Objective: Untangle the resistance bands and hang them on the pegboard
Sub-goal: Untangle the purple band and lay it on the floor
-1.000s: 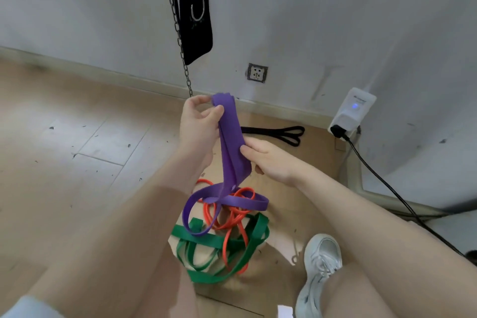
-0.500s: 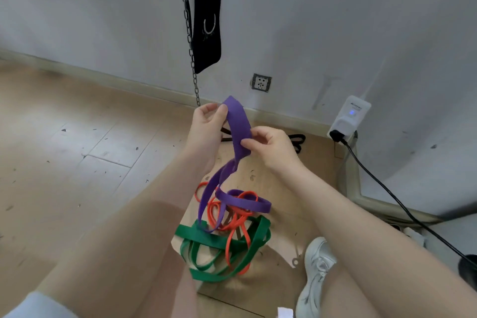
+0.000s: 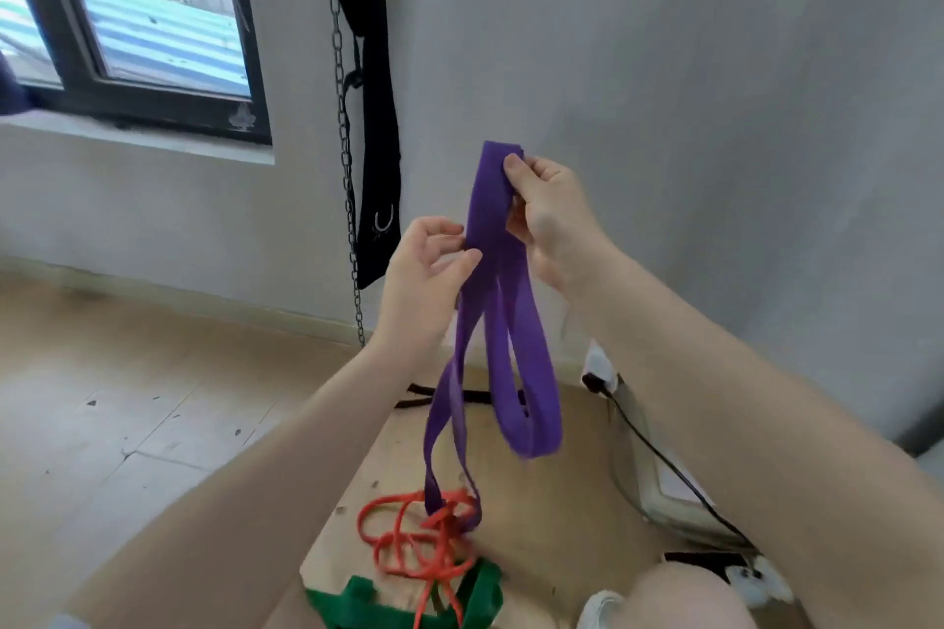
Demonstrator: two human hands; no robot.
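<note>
The left hand (image 3: 426, 271) pinches the purple band (image 3: 493, 281) at mid-length; the right hand (image 3: 549, 215) grips its top fold. Its lowest loop hangs tangled in the orange band (image 3: 408, 541), above the green band (image 3: 480, 592) on the floor (image 3: 153, 424).

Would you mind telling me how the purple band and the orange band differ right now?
The purple band is wide and flat; the orange band is thin and cord-like. The purple band hangs lifted, the right hand gripping its top and the left hand pinching it lower down; the orange band lies in loose coils on the board below. Both meet where the purple band's lower end dips into the orange coils.
</note>
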